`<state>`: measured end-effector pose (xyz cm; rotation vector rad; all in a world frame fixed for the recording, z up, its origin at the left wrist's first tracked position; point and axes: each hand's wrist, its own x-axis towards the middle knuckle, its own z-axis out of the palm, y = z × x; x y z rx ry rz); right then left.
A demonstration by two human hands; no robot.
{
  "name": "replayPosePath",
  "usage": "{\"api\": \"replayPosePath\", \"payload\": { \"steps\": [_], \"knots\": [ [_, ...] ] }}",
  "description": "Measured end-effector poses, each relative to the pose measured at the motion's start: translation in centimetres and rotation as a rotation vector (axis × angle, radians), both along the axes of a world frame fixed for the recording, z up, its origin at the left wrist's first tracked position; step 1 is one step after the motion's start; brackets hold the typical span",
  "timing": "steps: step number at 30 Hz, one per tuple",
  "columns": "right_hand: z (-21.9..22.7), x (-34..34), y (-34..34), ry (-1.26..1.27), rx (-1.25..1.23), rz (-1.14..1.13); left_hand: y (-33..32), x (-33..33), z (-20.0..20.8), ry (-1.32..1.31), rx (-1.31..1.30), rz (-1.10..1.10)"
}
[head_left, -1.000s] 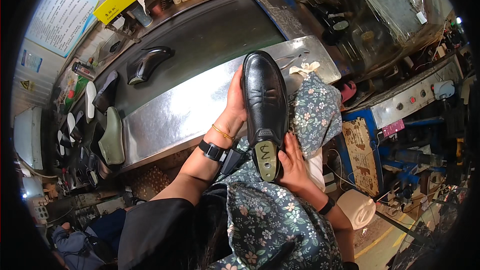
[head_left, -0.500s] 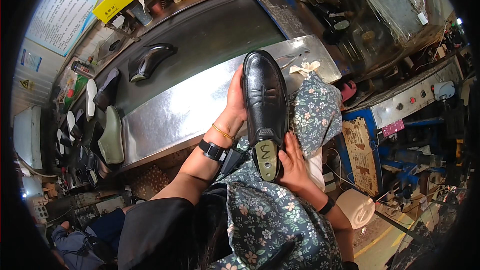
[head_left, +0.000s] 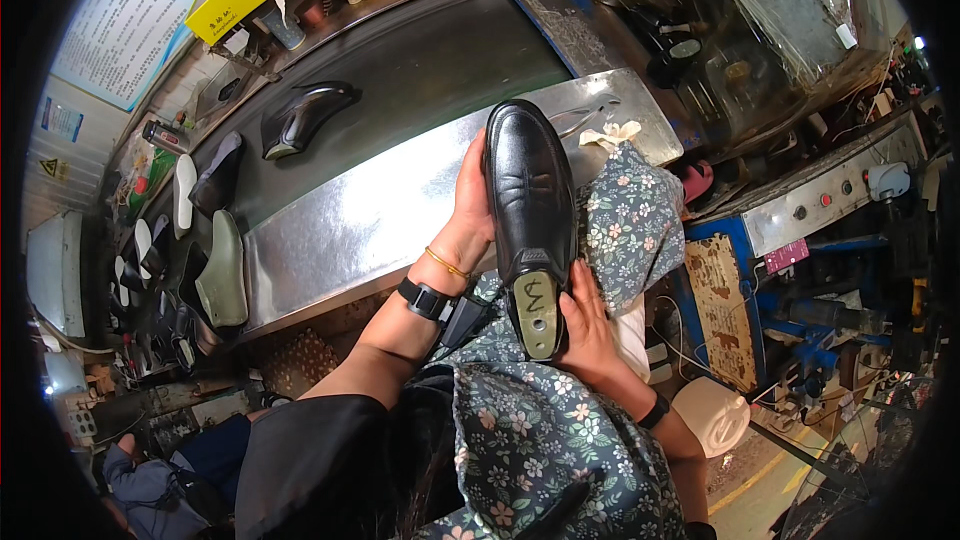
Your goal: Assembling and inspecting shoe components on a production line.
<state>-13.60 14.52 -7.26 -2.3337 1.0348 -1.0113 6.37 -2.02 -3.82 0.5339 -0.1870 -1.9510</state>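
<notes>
A black leather shoe stands toe-up between my hands, with a green shoe last filling its heel opening. My left hand grips the shoe along its left side near the front, its fingers passing behind and out of sight. Around the heel on the right side, my right hand is closed with the thumb against the edge. Behind the shoe lies a shiny metal plate. Floral cloth bunches on the plate's right end.
A dark belt runs beyond the plate, carrying another black shoe. Several shoes and a green last crowd the left. At right are a blue-framed machine and a white container. Another person is at lower left.
The black shoe on the dark belt has shifted slightly to the right, as have the shoes at left. My hands and the held shoe have hardly moved.
</notes>
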Motion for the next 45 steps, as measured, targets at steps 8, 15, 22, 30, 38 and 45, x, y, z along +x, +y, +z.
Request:
{"api": "replayPosePath", "payload": {
  "steps": [8, 15, 22, 30, 38, 45],
  "knots": [
    [3.1, -0.7, -1.3, -0.21, -0.04, -0.201, -0.6, -3.7, 1.4, -0.003, 0.071, 0.003],
    [7.2, -4.5, 0.0, -0.773, 0.364, -0.421, 0.3, -6.0, 3.1, -0.372, -0.057, -0.122],
    [3.9, -15.6, -12.4, -1.622, 0.435, -0.646, 0.1, 3.8, -0.3, -0.735, -0.307, -0.257],
    [-7.5, -20.5, -37.1, -0.289, 0.581, -0.997, -4.6, 16.6, -4.8, -1.324, -0.118, 0.007],
    [-1.9, -17.9, -24.1, -0.521, 0.724, -0.621, -20.8, 30.0, -5.6, -3.054, -0.545, -0.601],
    [-4.4, -15.7, 2.1, -0.705, 0.917, -0.948, -22.7, 31.5, -7.6, -3.069, -0.69, -1.189]
  ]
}}
